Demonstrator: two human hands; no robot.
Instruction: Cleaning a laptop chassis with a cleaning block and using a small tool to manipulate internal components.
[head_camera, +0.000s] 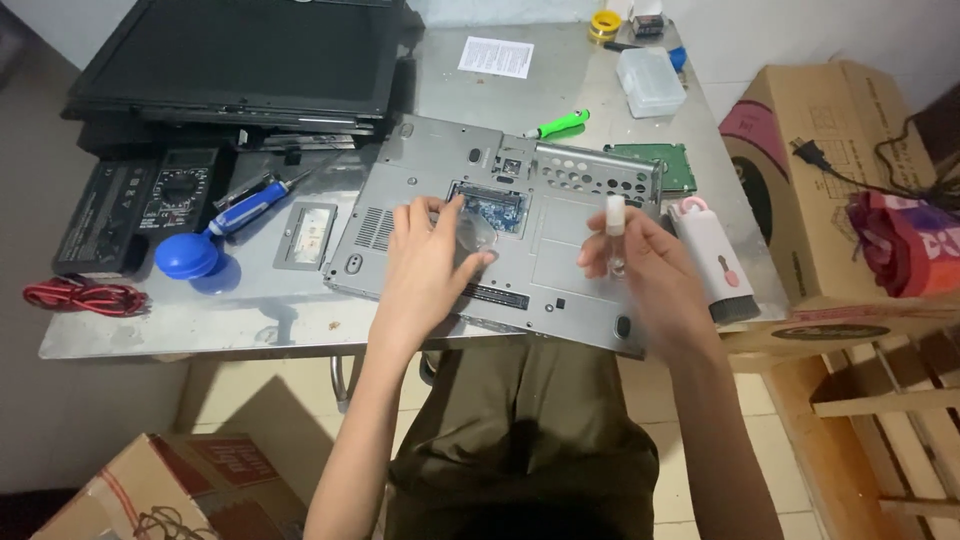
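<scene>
Far left on the metal desk (200, 320) lie the coiled red leads (85, 296), the black multimeter (178, 190) and the blue dust blower (188, 256), all well apart from your hands.

Your left hand (432, 262) rests on the upturned silver laptop (560, 270), its fingers pressed together on a small clear piece (476, 236) just below the open memory bay (490, 206). It looks like a bit of film or a wipe, and it is too blurred to name. Keep that hand flat and steady, so the piece stays on the panel and off the bare blue board in the bay.

Your right hand (640, 262) pinches a slim clear spray bottle with a white cap (615, 232), upright above the laptop's base. If you are wetting the piece, aim at it and not at the bay, use little, and keep the bottle upright.

The white and pink cleaning tool (712, 255) lies just beside your right hand at the desk's edge, so mind your wrist there. The green-handled screwdriver (560, 124) and the green circuit board (668, 166) lie beyond the laptop.

The bottle's lower half is hidden by your fingers, so its fill level cannot be told. The nozzle's direction is blurred. The laptop's near right corner overhangs the desk.
</scene>
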